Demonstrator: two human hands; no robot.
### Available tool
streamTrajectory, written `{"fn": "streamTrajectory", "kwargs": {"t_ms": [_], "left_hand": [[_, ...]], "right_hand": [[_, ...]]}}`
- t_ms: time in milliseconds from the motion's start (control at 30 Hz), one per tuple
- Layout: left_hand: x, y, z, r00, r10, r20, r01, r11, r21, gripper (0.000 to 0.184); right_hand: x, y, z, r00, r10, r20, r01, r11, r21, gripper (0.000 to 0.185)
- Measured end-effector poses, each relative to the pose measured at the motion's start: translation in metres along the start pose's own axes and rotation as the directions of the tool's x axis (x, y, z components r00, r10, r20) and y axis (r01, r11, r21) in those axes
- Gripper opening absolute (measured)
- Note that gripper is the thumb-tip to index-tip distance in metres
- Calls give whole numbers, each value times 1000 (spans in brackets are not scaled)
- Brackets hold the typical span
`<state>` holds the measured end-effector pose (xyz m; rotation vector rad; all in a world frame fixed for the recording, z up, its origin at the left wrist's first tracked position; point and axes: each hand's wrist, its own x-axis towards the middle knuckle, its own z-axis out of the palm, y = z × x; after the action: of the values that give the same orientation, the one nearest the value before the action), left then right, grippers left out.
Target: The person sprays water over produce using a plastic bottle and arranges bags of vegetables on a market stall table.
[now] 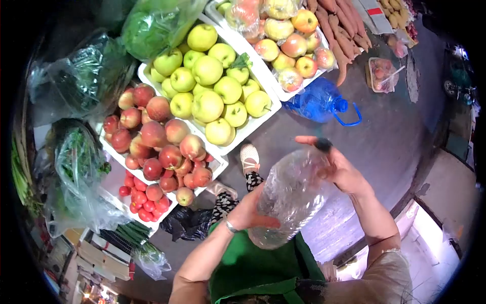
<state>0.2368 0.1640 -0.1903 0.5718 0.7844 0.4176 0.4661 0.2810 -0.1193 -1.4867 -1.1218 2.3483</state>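
A large clear plastic bottle (293,195) lies tilted between my hands, in front of the green apron. My left hand (248,210) wraps round its lower left side, with the thumb across the plastic. My right hand (339,169) is at the upper right end of the bottle, its fingers closed near the neck and one finger stretched out to the left. A dark thing (323,145) shows at those fingers; whether it is a cap I cannot make out.
White trays hold green apples (207,71), peaches (169,157), tomatoes (147,206) and bagged apples (295,45). A blue bottle (318,101) lies on the floor beyond my hands. Sweet potatoes (344,30) are at the top, bagged greens (76,152) at the left.
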Motion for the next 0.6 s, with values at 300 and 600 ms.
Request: {"fn": "streamTrajectory", "kwargs": {"t_ms": [300, 600], "left_hand": [[-27, -11, 51, 962, -199, -188, 82, 864, -496, 44], [-48, -14, 86, 947, -157, -280, -2, 869, -495, 35]], "right_hand": [[-18, 93, 49, 978, 32, -204, 121, 712, 692, 86], [-38, 63, 73, 948, 24, -316, 229, 636, 737, 73]]}}
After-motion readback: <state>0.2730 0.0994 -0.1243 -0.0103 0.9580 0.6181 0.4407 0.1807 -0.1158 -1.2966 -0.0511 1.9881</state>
